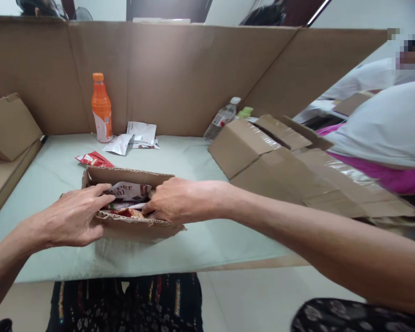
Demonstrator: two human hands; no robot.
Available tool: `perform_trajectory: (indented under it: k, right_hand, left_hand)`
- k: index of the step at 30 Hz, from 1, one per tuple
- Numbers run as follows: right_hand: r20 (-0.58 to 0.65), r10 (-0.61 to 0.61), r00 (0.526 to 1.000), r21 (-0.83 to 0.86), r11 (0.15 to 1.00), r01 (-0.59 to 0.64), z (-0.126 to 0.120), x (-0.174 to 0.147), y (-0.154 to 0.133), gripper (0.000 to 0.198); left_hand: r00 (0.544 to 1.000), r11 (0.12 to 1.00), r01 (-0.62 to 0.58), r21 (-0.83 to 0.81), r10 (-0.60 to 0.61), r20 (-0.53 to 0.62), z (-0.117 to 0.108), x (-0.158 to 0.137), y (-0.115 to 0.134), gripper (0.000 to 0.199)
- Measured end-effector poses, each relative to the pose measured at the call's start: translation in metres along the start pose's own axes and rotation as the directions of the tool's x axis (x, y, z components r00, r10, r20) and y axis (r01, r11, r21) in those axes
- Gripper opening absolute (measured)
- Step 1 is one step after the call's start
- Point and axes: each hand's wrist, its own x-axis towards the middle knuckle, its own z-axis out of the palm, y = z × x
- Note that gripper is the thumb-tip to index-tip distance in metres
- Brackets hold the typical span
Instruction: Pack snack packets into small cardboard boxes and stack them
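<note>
A small open cardboard box [138, 230] stands on the cloth-covered table in front of me. Inside it lie snack packets, among them a white packet [133, 190] with dark lettering and a red-orange packet [127, 212] by the near wall. My left hand [78, 214] is closed over the box's left end, fingers reaching inside and thumb against the outer front. From the right, my right hand [174, 200] reaches down into the box with its fingers bent together. Its fingertips are hidden among the contents, so what they hold cannot be made out.
Beyond the box are a red packet [95, 159], silver-white packets [141, 133] and an orange bottle [102, 110]. A clear bottle [223, 120] leans behind cardboard boxes [263, 157] on the right. A cardboard partition [180, 78] backs the table. Another person [383, 124] sits at right.
</note>
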Motion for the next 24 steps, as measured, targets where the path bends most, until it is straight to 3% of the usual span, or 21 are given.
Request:
perform_trajectory:
  k: [4,6,9,12,15,17,19,21,24]
  right_hand:
    - [-0.035,0.084,0.996,-0.065,0.994,-0.086,0.004,-0.011,-0.005,0.030]
    - [-0.127,0.138,0.982,-0.059,0.987,-0.147,0.014,-0.025,-0.009,0.029]
    - [-0.352,0.206,0.913,-0.043,0.971,-0.236,0.032,-0.049,-0.012,0.027]
    - [-0.532,0.096,0.841,-0.035,0.990,-0.135,0.043,-0.061,-0.006,0.033]
    - [-0.597,0.004,0.802,-0.012,1.000,-0.013,0.043,-0.061,0.007,0.033]
    - [-0.584,-0.022,0.811,-0.019,1.000,0.014,0.041,-0.056,0.017,0.029]
    - [-0.516,-0.035,0.856,-0.046,0.999,0.013,0.037,-0.052,0.024,0.027]
    - [-0.433,0.015,0.901,-0.075,0.996,-0.052,0.031,-0.046,0.027,0.030]
    - [-0.355,0.104,0.929,-0.089,0.985,-0.145,0.019,-0.036,0.023,0.033]
  left_hand:
    - [0.999,0.999,0.039,0.032,-0.040,0.023,-0.002,0.001,0.002,0.063]
    - [0.999,0.998,0.049,0.044,-0.049,0.021,-0.001,0.000,0.003,0.066]
    - [0.999,0.999,0.043,0.032,-0.042,-0.011,0.001,-0.002,0.005,0.071]
    - [0.999,1.000,0.018,0.014,-0.018,-0.028,0.001,-0.002,0.006,0.067]
    - [0.999,1.000,-0.009,0.018,0.009,-0.036,0.002,0.000,0.004,0.068]
    - [0.998,1.000,-0.022,0.017,0.023,-0.065,0.005,0.001,0.001,0.071]
    - [0.995,0.999,-0.041,0.016,0.043,-0.095,0.010,-0.001,-0.003,0.072]
    - [0.990,0.998,-0.063,0.024,0.066,-0.125,0.016,-0.003,-0.007,0.072]
    - [0.974,0.993,-0.103,0.062,0.113,-0.195,0.021,-0.005,-0.010,0.075]
